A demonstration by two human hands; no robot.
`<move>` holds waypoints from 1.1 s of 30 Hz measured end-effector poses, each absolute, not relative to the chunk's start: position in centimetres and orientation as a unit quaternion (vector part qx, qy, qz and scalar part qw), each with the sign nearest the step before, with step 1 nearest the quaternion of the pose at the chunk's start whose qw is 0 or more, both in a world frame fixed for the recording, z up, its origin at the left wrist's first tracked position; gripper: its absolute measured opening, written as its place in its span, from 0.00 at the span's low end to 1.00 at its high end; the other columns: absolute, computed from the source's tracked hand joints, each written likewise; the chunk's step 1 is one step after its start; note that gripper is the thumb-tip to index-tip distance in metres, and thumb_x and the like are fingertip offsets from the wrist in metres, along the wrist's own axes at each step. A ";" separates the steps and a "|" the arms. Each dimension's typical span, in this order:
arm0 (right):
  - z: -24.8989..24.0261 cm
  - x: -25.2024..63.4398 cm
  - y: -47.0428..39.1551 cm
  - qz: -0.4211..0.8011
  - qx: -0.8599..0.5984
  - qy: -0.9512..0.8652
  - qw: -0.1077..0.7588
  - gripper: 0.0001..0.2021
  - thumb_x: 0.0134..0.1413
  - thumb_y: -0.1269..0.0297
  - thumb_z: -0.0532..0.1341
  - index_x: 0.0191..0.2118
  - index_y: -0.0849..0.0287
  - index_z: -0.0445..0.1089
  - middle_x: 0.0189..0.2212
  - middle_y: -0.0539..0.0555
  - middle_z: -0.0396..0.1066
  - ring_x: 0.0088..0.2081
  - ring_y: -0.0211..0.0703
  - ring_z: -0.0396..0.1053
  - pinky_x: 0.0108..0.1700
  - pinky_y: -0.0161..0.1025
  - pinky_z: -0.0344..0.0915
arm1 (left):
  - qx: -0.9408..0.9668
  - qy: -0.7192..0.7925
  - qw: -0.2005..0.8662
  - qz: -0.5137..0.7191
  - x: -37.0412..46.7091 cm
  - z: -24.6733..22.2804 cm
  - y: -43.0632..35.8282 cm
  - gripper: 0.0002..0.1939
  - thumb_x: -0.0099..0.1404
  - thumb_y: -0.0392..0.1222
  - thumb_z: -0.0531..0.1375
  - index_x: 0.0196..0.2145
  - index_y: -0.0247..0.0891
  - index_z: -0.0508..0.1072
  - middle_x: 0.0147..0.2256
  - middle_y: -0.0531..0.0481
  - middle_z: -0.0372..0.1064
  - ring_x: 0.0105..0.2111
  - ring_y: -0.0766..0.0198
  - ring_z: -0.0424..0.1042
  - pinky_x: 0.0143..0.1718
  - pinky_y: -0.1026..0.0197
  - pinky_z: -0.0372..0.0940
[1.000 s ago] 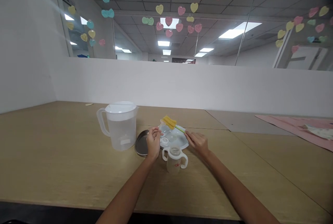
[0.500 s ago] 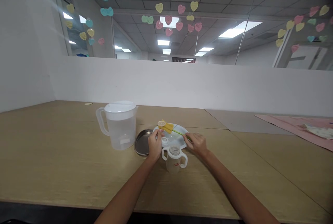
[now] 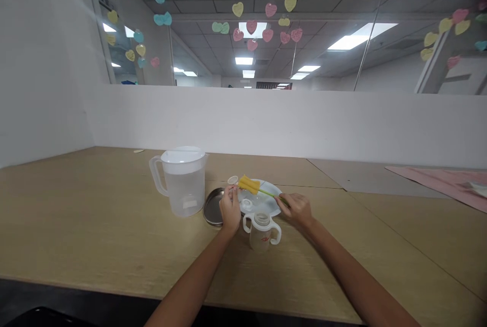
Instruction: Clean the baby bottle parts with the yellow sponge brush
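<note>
My left hand (image 3: 230,209) pinches a small clear teat (image 3: 232,180) and holds it up above the white plate (image 3: 271,204). My right hand (image 3: 297,209) grips the thin green handle of a bottle brush, whose yellow sponge head (image 3: 248,184) touches the teat. A baby bottle (image 3: 262,231) with two side handles and no cap stands on the table just in front of both hands. A small white ring (image 3: 247,205) lies on the plate between the hands.
A clear plastic jug (image 3: 183,181) holding water stands left of the hands, with a round metal dish (image 3: 212,207) beside it. A pink cloth (image 3: 449,183) lies at the far right. A white partition wall (image 3: 266,121) closes the back of the wooden table (image 3: 95,230).
My left hand picked the teat off the plate and raised it. My right hand brought the sponge head of the brush down and left until it met the teat.
</note>
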State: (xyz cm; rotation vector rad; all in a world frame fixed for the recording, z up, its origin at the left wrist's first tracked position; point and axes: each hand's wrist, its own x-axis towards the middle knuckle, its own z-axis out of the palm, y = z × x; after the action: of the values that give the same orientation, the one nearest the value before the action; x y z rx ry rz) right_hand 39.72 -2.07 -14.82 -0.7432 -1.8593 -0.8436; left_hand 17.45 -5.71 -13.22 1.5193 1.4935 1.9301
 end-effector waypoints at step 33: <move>-14.5 40.1 -1.7 -0.181 -0.391 -0.725 0.537 0.18 0.55 0.59 0.56 0.18 0.59 0.72 0.15 0.53 0.69 0.19 0.35 0.63 0.26 0.33 0.55 | 0.455 0.462 0.053 0.759 16.6 -13.1 -4.9 0.12 0.64 0.50 0.50 0.38 0.39 0.63 0.32 0.48 0.69 0.31 0.64 0.70 0.37 0.63 0.64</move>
State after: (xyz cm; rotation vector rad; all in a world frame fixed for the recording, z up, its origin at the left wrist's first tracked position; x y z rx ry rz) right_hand 40.11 -1.72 -14.48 -0.9295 -1.7268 -0.4307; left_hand 16.62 -4.91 -13.08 1.3847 1.4060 2.3072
